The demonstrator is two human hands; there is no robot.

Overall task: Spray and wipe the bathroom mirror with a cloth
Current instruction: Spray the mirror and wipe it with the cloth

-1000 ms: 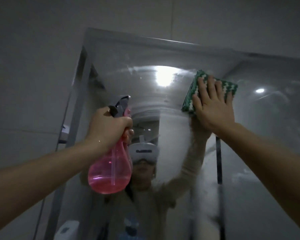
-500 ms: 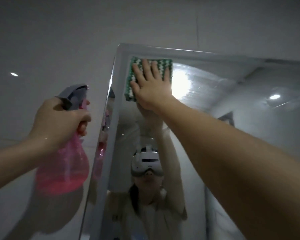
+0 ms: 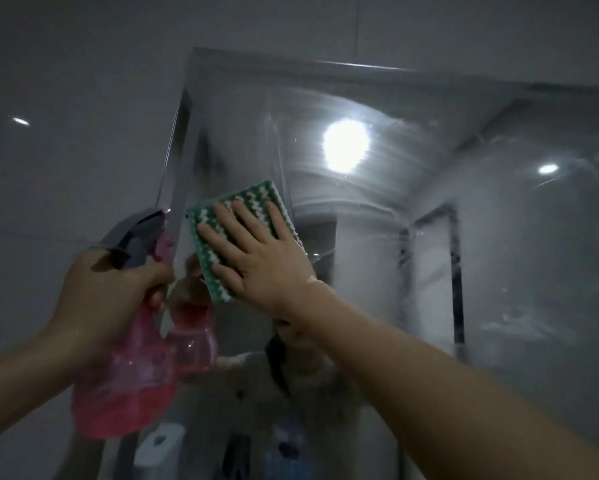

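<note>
Streaky glass mirror (image 3: 412,209) under flat-pressed knitted cloth (image 3: 246,209).

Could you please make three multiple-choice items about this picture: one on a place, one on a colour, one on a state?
1. Where on the mirror does the cloth lie?
A. near its left edge
B. at its right edge
C. in the top right corner

2. What colour is the body of the spray bottle?
A. blue
B. pink
C. yellow

3. How does the right hand meet the cloth?
A. pinches one corner
B. hovers apart from it
C. presses it flat with spread fingers

Answers:
1 A, the cloth sits just beside the mirror's left border.
2 B, the see-through body is pink, under a grey head, gripped by the left hand.
3 C, the palm and straight fingers lie on it.
</note>
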